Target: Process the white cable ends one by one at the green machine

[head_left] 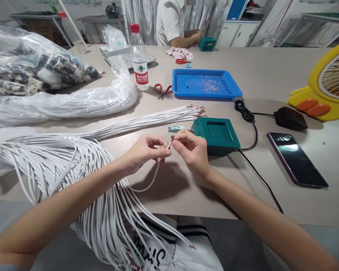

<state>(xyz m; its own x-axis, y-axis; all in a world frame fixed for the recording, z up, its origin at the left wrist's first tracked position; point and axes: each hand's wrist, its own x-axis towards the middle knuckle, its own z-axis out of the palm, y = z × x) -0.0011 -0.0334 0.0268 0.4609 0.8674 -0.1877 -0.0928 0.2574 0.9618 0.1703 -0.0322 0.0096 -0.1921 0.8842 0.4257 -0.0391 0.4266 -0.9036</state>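
My left hand pinches a single white wire near its end; the wire loops down onto the table toward a large bundle of white wires draped over the front edge. My right hand grips the same wire's tip, where a small red end shows between the fingers. Both hands meet just in front of a green box-shaped device. A row of finished white wires with red tips lies fanned out behind my hands.
A blue tray, red scissors, a water bottle and bagged wires lie further back. A phone, black adapter with cable and a yellow fan sit right. Another person works at the far side.
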